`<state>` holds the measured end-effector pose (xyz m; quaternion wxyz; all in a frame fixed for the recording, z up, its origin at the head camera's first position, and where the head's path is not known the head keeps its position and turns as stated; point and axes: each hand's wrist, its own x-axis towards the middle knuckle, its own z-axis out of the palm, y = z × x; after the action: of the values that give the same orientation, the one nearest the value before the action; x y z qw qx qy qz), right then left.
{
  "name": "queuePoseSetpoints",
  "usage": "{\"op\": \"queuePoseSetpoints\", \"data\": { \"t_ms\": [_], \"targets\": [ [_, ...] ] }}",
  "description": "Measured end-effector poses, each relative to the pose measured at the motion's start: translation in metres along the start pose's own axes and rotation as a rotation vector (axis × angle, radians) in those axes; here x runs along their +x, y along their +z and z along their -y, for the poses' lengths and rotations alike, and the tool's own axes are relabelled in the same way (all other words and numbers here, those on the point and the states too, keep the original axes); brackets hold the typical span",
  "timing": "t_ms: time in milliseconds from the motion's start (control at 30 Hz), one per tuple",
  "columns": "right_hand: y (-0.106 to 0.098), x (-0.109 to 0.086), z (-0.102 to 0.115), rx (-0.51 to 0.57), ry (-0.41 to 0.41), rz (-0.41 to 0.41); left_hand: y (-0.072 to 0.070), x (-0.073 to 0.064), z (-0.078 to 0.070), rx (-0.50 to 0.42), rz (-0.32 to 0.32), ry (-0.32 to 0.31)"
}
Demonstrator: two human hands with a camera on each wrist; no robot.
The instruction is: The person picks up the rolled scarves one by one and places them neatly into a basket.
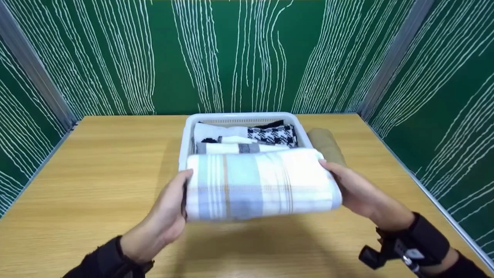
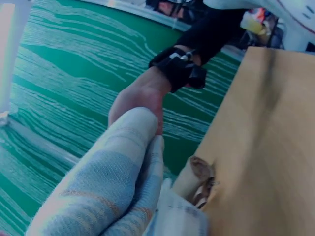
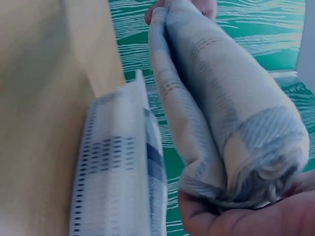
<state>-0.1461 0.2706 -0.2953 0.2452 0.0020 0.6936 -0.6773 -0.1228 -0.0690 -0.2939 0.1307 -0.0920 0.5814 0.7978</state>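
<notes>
A rolled, folded plaid cloth (image 1: 262, 183) in white, pale blue and tan is held up between both hands, over the front of a white plastic basket (image 1: 241, 116). My left hand (image 1: 166, 210) grips its left end, thumb on top. At the opposite end, my right hand (image 1: 359, 191) holds it with the thumb over the upper edge. The right wrist view shows the roll's coiled end (image 3: 270, 172) above the fingers of that hand. Inside the basket lie a black-and-white patterned cloth (image 1: 272, 135) and a white cloth with grey bands (image 1: 227, 148). The plaid cloth hides the basket's front.
A brown rolled cloth (image 1: 327, 144) lies on the wooden table (image 1: 108, 166), against the basket's right side. Green panels (image 1: 262, 58) with white wavy lines rise behind the table and along both sides. Each wrist wears a black strap (image 1: 418, 239).
</notes>
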Motion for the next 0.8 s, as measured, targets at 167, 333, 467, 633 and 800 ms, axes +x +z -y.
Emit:
{"op": "queuePoseSetpoints", "data": {
  "t_ms": [167, 333, 467, 633, 800],
  "targets": [
    [-0.001, 0.011, 0.015, 0.085, -0.003, -0.044, 0.006, 0.01, -0.023, -0.06, 0.0, 0.038],
    [-0.003, 0.023, 0.03, 0.169, -0.075, -0.072, 0.01, 0.026, -0.037, -0.11, 0.023, 0.051],
    [-0.005, 0.033, 0.041, 0.253, -0.118, -0.094, 0.012, 0.042, -0.042, -0.165, 0.033, 0.071],
    [-0.01, 0.044, 0.054, 0.366, -0.13, -0.118, 0.017, 0.061, -0.046, -0.234, 0.037, 0.085],
    [-0.016, 0.055, 0.062, 0.471, -0.202, -0.046, 0.023, 0.08, -0.053, -0.27, 0.008, 0.105]
  ]
}}
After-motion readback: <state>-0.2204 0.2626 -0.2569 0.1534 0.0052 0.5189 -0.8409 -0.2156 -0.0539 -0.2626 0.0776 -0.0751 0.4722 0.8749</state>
